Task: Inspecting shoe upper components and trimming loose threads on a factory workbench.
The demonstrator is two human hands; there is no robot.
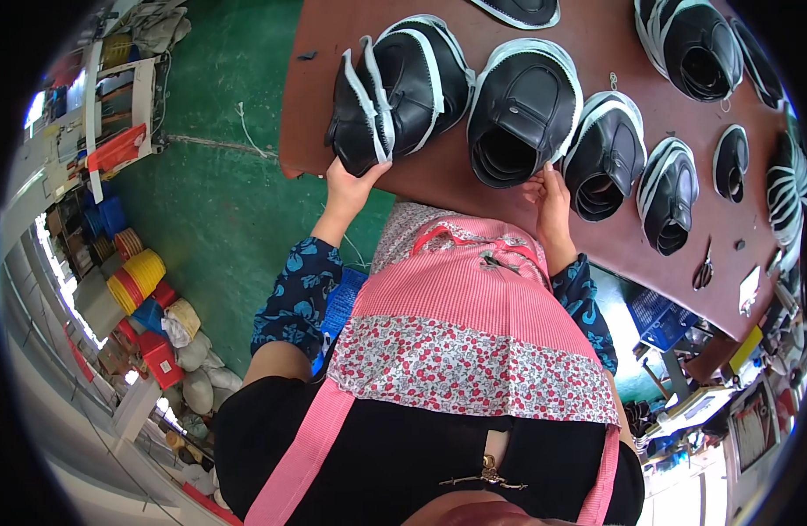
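My left hand (352, 186) is closed on the heel end of a black shoe upper (358, 151) with a white zigzag-stitched edge. It leans at the left of a nested bundle of similar uppers (414, 92) on the table. My right hand (552, 203) pinches the near right edge of another stack of black shoe uppers (528, 110), its lower fingers curled in. That stack lies with its opening toward me and its white lining edge around the toe. Part of the right fingers is hidden against the stack.
On the reddish-brown table (473, 195), more upper stacks (607, 156) stretch to the right, beside black scissors (703, 267) and a white paper slip (750, 289). A blue crate (662, 317) stands below the table's right side. Yellow baskets (136, 279) and sacks line the green floor's left.
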